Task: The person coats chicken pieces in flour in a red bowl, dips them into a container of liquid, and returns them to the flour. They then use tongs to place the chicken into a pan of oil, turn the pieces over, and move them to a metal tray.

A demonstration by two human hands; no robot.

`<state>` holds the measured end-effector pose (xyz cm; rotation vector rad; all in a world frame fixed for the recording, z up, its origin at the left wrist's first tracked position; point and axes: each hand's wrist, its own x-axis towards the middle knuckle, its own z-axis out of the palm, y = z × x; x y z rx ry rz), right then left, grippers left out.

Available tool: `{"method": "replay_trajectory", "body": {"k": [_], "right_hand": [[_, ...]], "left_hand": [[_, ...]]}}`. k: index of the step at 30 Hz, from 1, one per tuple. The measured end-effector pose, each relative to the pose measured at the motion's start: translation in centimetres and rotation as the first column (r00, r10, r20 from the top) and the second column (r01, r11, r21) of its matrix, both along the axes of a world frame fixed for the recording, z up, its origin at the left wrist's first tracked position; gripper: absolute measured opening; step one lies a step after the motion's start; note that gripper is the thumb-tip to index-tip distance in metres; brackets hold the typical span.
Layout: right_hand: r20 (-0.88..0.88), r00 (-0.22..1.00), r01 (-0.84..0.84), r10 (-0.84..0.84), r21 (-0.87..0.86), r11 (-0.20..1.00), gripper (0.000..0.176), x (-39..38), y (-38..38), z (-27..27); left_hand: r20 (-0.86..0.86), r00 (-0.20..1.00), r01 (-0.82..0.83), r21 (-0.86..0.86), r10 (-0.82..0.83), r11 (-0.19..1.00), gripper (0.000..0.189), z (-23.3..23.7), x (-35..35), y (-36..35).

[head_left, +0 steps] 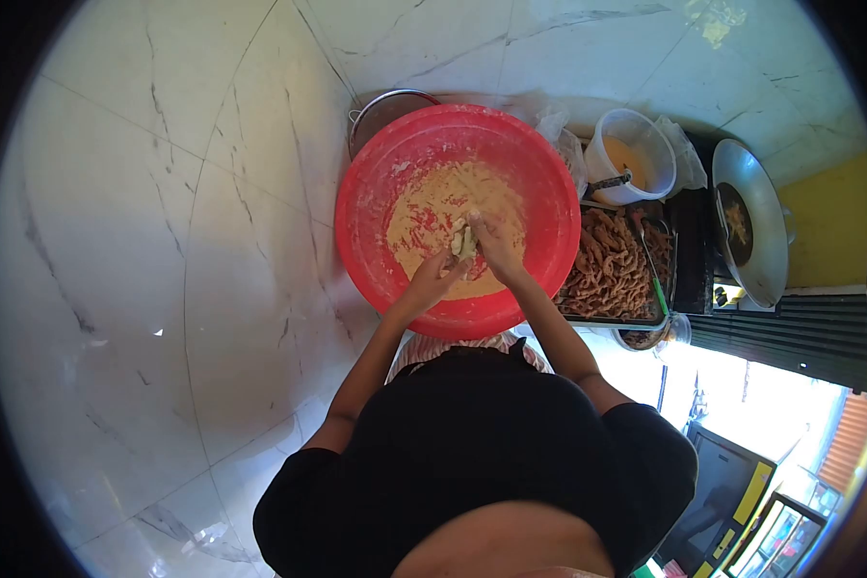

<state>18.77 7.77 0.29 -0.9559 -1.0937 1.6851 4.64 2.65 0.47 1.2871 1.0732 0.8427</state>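
Fingers of the left hand [435, 277] and right hand [496, 247] pinch a floured piece [464, 241] inside the red basin [376, 183]; a tray of strips [612, 275] lies right of the fingers.

Single head-worn view, wide-angle with dark rounded corners. It looks steeply down over the wearer's own torso [472, 433], close to the red basin [376, 193] at frame centre, with marble floor [164, 241] filling the left edge.
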Motion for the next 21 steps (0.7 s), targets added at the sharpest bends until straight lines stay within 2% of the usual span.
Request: {"method": "replay_trajectory", "body": {"k": [1,2,4,5,7,8,10,11,13,17,19,21], "right_hand": [[0.051,0.998,-0.035,0.030,0.088,0.996,0.039,0.0,-0.1,0.0],[0.051,0.998,-0.035,0.031,0.087,0.996,0.039,0.0,-0.2,0.0],[0.288,0.942,-0.211,0.174,0.102,0.972,0.040,0.1,-0.4,0.6],[0.289,0.942,-0.208,0.172,0.102,0.973,0.040,0.0,-0.7,1.5],[0.168,0.942,-0.286,0.290,-0.045,0.957,0.039,-0.3,-1.3,3.5],[0.168,0.943,-0.286,0.289,-0.044,0.957,0.039,-0.4,-1.4,3.2],[-0.002,0.985,-0.173,0.174,0.076,0.982,0.041,-0.8,-1.5,1.7],[-0.001,0.985,-0.171,0.172,0.075,0.982,0.041,-1.1,-1.5,1.3],[-0.006,0.994,-0.100,0.106,0.264,0.959,0.029,-1.6,-1.7,0.5],[0.004,0.999,-0.051,0.051,0.201,0.978,0.023,-1.1,-2.1,0.5],[0.132,0.991,0.023,-0.026,0.024,0.999,0.022,-1.0,-2.2,1.1],[0.104,0.990,0.090,-0.093,0.032,0.995,0.023,-1.2,-2.3,1.1]], "left_hand": [[0.042,0.998,-0.042,0.055,0.039,0.998,0.029,0.2,0.1,-0.1],[0.042,0.998,-0.042,0.054,0.039,0.998,0.029,-0.5,-0.1,0.0],[0.168,0.986,0.020,0.017,-0.022,1.000,0.032,-2.5,-0.7,0.6],[0.168,0.985,0.022,0.016,-0.024,1.000,0.032,-2.0,-0.6,0.7],[0.095,0.994,-0.049,-0.037,0.052,0.998,0.037,-0.1,-0.2,0.7],[0.095,0.994,-0.048,-0.036,0.051,0.998,0.037,0.6,-0.1,0.7],[-0.050,0.979,-0.197,0.019,0.198,0.980,0.040,1.3,-0.2,0.8],[-0.050,0.979,-0.195,0.019,0.196,0.981,0.040,1.2,-0.2,0.9],[-0.043,0.947,-0.311,0.132,0.319,0.941,0.042,0.6,-0.3,1.3],[-0.014,0.978,-0.207,0.035,0.207,0.978,0.041,0.3,-0.2,1.1],[0.284,0.949,-0.126,-0.045,0.134,0.991,0.038,-0.2,0.1,0.8],[0.320,0.943,-0.071,-0.072,0.090,0.995,0.038,0.2,0.2,0.7]]}}
